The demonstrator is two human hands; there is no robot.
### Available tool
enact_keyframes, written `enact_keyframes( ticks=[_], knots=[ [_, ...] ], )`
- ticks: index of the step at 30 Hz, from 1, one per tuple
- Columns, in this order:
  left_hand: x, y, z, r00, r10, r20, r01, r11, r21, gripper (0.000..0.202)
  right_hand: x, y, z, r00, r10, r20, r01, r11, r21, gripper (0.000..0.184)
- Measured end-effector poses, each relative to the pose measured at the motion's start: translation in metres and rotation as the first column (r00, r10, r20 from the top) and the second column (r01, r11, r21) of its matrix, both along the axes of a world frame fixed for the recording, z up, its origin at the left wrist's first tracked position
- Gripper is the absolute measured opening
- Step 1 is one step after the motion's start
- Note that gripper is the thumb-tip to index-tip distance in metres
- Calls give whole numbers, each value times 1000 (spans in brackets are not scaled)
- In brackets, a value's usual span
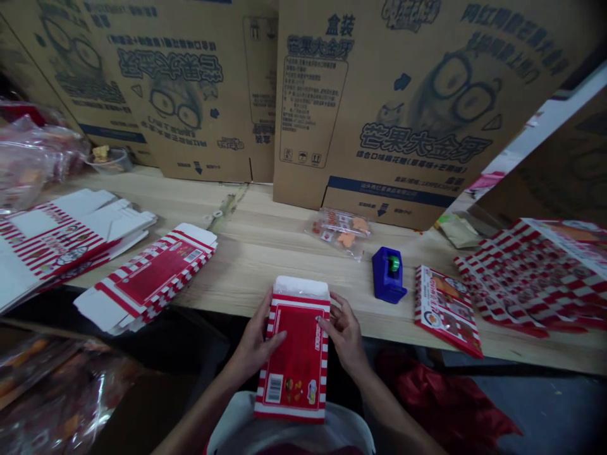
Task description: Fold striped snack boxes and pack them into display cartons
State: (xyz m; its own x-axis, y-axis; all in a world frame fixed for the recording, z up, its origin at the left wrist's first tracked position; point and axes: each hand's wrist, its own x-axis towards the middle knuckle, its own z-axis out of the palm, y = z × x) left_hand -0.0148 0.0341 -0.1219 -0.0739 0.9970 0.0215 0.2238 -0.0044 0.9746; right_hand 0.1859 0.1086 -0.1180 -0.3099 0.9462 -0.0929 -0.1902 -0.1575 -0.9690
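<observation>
A red and white striped carton (300,360) is held between my two hands at the table's front edge, its barcode toward me at the bottom. The white top flap (301,285) stands up, and clear plastic shows at the opening below it. My left hand (260,338) grips the carton's left side, with the thumb across the front panel. On the right side, my right hand (342,328) has its fingers and thumb at the upper edge. Left of the hands lies a stack of similar flattened cartons (152,275).
White and striped folded cartons (71,234) lie at far left. A blue tape dispenser (389,275), a filled carton (446,306) and stacked striped boxes (535,272) are at right. Clear packets (340,232) lie before large cardboard boxes (379,126). Packaged goods (61,392) fill a bin below left.
</observation>
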Motion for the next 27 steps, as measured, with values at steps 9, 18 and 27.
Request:
enact_keyframes(
  ticks=[9, 18, 27],
  knots=[
    [0, -6, 4, 979, -82, 189, 93, 995, -46, 34, 16, -10, -19, 969, 82, 231, -125, 976, 176, 13],
    [-3, 2, 2, 973, 141, 181, -140, 990, -17, 38, 3, 0, 5, 987, 158, 34, -156, 987, -43, 25],
    [-24, -1, 16, 999, -1, 51, 1, 1000, 1, 24, 15, 0, 6, 899, 169, 405, -327, 873, 362, 19]
  ],
)
